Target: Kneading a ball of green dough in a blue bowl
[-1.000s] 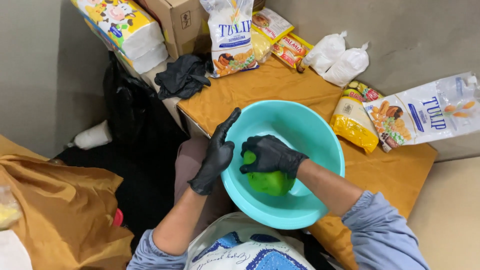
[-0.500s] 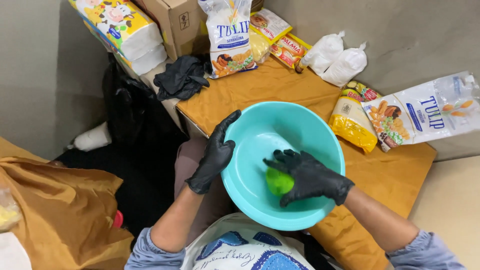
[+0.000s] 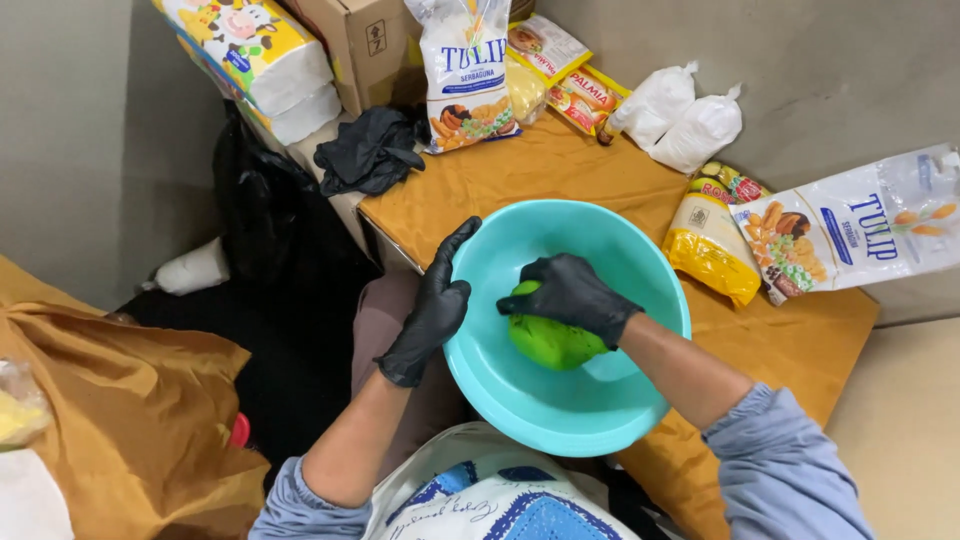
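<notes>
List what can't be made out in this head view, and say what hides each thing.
- Green dough: its top is covered by the right hand.
- Turquoise bowl: left rim is behind the left hand; the near edge is cut by the person's clothing.
- Cardboard box: its top is cut off by the frame's upper edge.
- Tabletop: hidden under an orange cloth.

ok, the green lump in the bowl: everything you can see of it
The green dough is a soft, smooth, bright lime lump, roughly oval, lying inside the turquoise plastic bowl left of its centre. The black-gloved right hand presses down on its top, hiding that part. The left hand grips the bowl's rim and does not touch the dough.
</notes>
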